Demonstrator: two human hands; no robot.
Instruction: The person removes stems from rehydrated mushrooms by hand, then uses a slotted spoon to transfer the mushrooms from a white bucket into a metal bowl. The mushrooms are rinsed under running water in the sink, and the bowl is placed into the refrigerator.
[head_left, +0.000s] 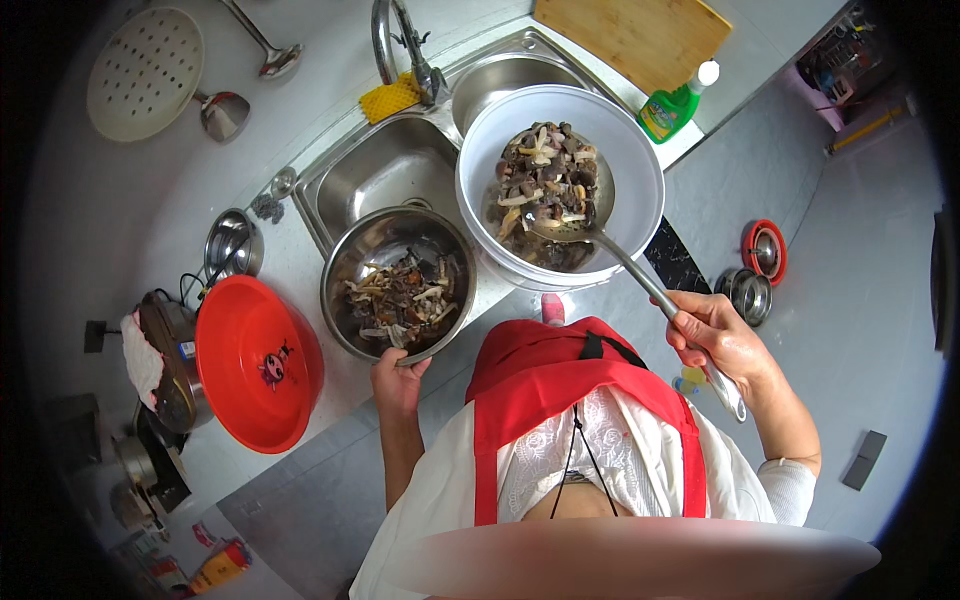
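Observation:
My right hand (711, 336) grips the long metal handle of a skimmer ladle (637, 271). Its perforated bowl is heaped with wet mushrooms (551, 176), brown caps and pale stems, held inside a white plastic bucket (634, 195). Dark liquid with more mushroom bits shows in the bucket below the ladle. With my left hand (397, 382) I hold the near rim of a stainless steel bowl (463, 315), which is tilted at the sink's front edge. Mushroom pieces (405, 296) lie in that bowl.
Behind the bowl is a double steel sink (367, 176) with a faucet (427, 75) and a yellow sponge cloth (390, 97). A red basin (247, 360) stands on the counter at left. A green spray bottle (671, 109) and a wooden cutting board (637, 37) are at back right.

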